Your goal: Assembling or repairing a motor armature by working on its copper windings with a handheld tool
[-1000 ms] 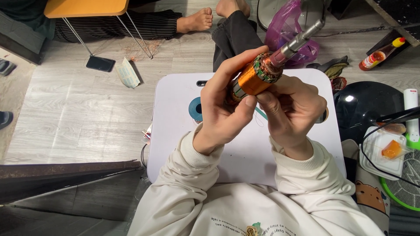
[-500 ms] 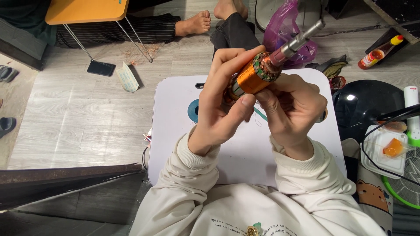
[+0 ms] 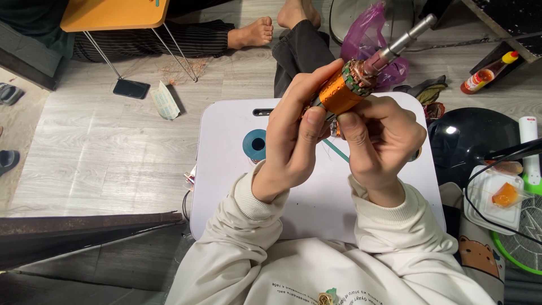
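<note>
I see the motor armature [image 3: 344, 90], orange-wrapped with its steel shaft pointing far right, held above the white table [image 3: 226, 186]. My left hand [image 3: 296, 133] grasps its lower end; my right hand [image 3: 384, 138] pinches it just beside. A teal tape roll [image 3: 255, 144] lies left.

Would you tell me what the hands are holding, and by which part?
Both hands, left hand and right hand, hold a motor armature by its orange body; the steel shaft sticks out free.

- Left hand [image 3: 293, 133] and right hand [image 3: 381, 138]: bare, no rings.
- Cream sweatshirt sleeves [image 3: 248, 226], ribbed cuffs.
- Small printed motif on chest [image 3: 326, 297], at 6 o'clock.
</note>
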